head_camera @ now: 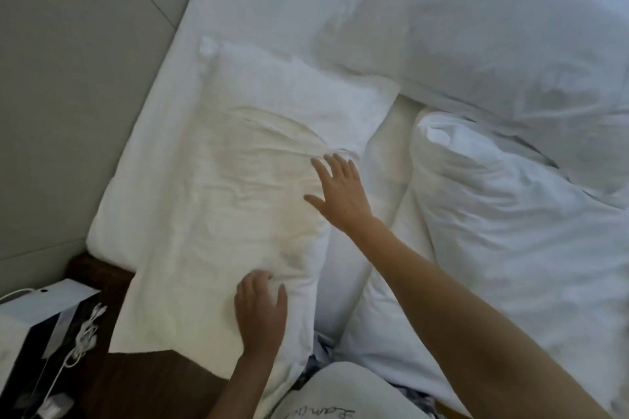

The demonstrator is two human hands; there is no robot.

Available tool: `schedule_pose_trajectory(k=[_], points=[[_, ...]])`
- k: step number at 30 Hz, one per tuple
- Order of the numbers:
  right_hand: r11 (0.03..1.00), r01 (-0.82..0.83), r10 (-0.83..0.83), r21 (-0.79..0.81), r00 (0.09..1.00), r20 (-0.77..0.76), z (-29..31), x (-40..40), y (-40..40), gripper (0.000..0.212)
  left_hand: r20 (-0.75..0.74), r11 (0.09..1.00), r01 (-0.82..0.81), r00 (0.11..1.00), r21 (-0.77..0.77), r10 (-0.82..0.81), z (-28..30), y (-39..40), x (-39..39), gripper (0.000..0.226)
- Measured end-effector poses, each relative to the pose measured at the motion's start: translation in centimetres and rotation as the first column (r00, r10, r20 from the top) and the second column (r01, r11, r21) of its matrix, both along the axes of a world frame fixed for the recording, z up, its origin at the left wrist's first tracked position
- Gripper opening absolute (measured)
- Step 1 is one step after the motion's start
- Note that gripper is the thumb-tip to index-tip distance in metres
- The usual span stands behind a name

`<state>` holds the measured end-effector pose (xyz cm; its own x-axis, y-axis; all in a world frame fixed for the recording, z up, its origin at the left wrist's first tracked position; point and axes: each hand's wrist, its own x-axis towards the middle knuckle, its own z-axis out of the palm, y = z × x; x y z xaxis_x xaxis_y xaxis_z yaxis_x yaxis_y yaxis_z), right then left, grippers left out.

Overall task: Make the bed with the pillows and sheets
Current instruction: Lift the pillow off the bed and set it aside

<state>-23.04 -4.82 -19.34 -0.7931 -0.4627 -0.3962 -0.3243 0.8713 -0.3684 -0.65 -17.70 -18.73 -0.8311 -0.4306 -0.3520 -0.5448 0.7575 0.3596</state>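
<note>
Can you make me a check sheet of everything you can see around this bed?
Surface: white bed sheet, wrinkled, covers the mattress.
Job's things: near pillow lies flat at the bed's edge, creased; far pillow lies beyond it; white duvet is bunched up on the right.
Clutter: white box on the dark nightstand.
Hands: left hand rests on the near pillow's lower corner, fingers a little bent; right hand is spread flat on the pillow's right side.
Cables: white cable, coiled, beside the box.
Surroundings: grey panelled wall behind the bed.
</note>
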Motion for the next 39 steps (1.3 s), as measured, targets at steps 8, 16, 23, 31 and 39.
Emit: schedule_pose_trajectory(k=[8,16,23,31,39], points=[[0.954,0.296,-0.294,0.05,0.955,-0.027,-0.2,-3.0,10.6,0.07,-0.234,0.975,0.215,0.952,0.063,-0.195,-2.0,3.7,-14.5,0.033],[0.785,0.614,-0.6,-0.084,0.72,-0.35,-1.1,-12.1,25.4,0.077,-0.309,0.83,0.557,0.792,0.012,-0.527,-4.2,12.7,-31.5,0.052],[0.703,0.658,-0.527,0.271,0.737,-0.423,-3.9,-19.6,39.1,0.11,-0.386,0.661,0.705,0.553,-0.255,-0.738,-8.2,23.4,-47.2,0.081],[0.681,0.713,-0.559,0.166,0.653,-0.511,-14.1,-23.9,42.8,0.073,-0.319,0.628,0.664,0.541,-0.405,-0.778,-17.1,29.6,-55.4,0.079],[0.731,0.677,-0.524,0.088,0.639,-0.563,-18.0,-25.0,42.6,0.027,-0.433,0.644,0.652,0.485,-0.4,-0.76,-19.8,30.3,-57.9,0.052]])
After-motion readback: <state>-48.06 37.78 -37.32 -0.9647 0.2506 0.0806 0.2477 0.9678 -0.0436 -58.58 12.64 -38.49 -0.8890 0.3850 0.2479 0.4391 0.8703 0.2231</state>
